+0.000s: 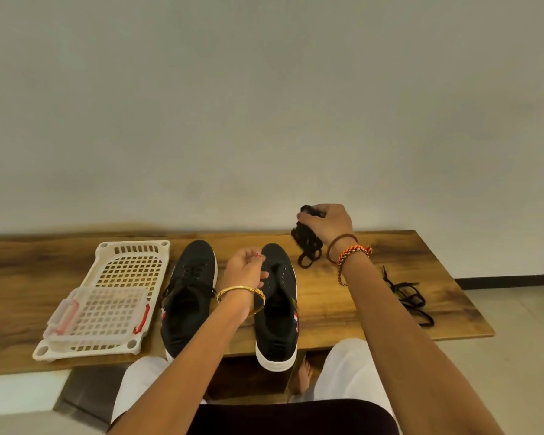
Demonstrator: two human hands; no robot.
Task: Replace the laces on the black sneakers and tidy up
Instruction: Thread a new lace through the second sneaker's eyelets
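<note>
1. Two stacked plastic baskets (113, 296) wait at the bench's (343, 309) left end, likely for tidying.
2. We keep the laced sneaker (189, 296) beside them, untouched.
3. Our left hand (244, 271) steadies the unlaced sneaker (278, 309); fingers loosely curled, hold unclear.
4. Our right hand (327, 222) grips a coiled black lace bundle (307, 246), lifting it off the bench.
5. One loose lace (407, 296) lies rightmost, probably discarded.
</note>
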